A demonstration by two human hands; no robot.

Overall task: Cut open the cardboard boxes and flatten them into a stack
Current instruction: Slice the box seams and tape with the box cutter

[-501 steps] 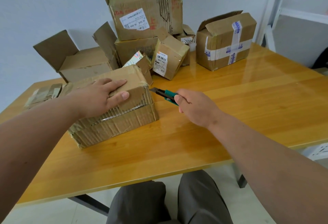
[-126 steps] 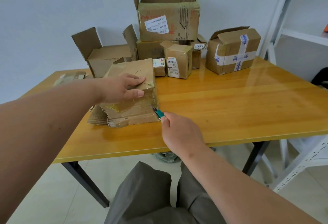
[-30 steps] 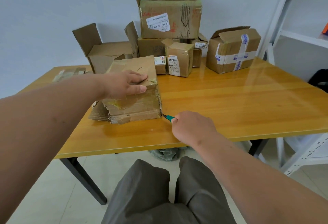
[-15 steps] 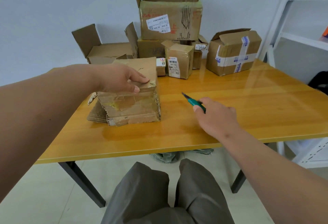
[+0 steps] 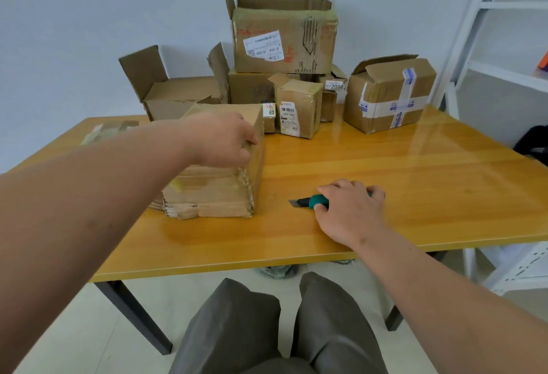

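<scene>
A: Views on record?
B: One. Head-worn, wide-angle, looking forward and down over the worktop (image 5: 415,172).
A: Range?
B: Close. Both forearms enter from the bottom corners; the wearer's knees sit under the near edge.
A: Far limit?
B: The wall behind the cardboard boxes (image 5: 284,35); white shelving (image 5: 504,32) at right.

A glossy yellow-orange wooden tabletop (image 5: 385,178) on dark metal legs (image 5: 139,314) lies under both hands. Behind it, beyond the hands, stands a plain pale blue-grey wall (image 5: 89,18). A white metal shelving rack (image 5: 510,47) rises to the right of the right hand, with a dark black bag-like shape (image 5: 533,142) low beside it, too cut off to identify. Below the hands are grey trouser legs (image 5: 267,329) over a pale tiled floor (image 5: 89,338).
</scene>
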